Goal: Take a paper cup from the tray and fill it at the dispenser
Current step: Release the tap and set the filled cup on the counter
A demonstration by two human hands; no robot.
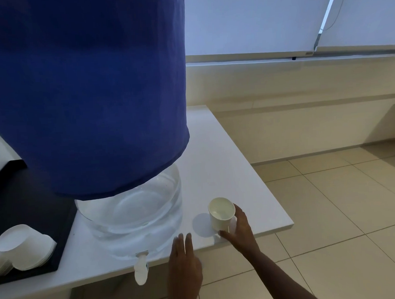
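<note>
1 white paper cup [221,213] already off the dark tray [35,215], upright on the table right of the clear water dispenser [131,219], right hand [238,225] wrapped around it, left hand [184,259] flat, empty; filling at white tap [141,270] remains.

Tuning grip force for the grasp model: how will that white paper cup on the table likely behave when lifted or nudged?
The white paper cup looks empty inside, so probably very light and easy to knock over with a sideways push. Its thin paper wall likely dents under a firm squeeze. It stands upright on the white table near the edge, with the right hand around its side, so a nudge could send it off.
</note>
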